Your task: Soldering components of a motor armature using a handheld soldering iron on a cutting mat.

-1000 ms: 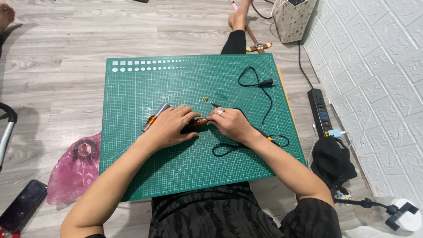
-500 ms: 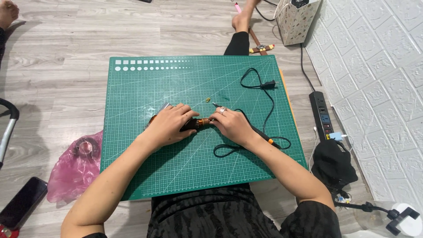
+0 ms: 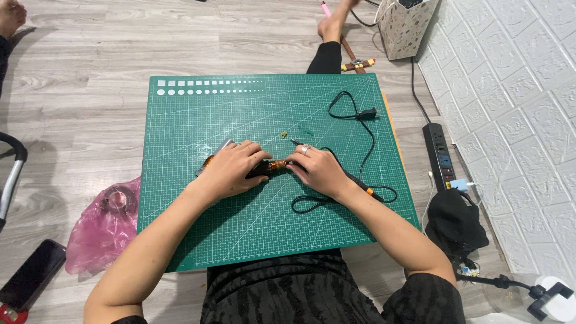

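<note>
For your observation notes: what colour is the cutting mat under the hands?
Green with pale grid lines, the cutting mat shows best in the head view.

Grey wood floor (image 3: 90, 78) — green cutting mat (image 3: 198, 120), pink bag (image 3: 99, 231)

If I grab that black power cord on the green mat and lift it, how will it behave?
The black cord will probably be floppy: it lies in loose loops across the green mat. It looks thin, so likely light. Its plug lies free, so that end may swing. The other end runs under the right hand, so it could tug there.
</note>
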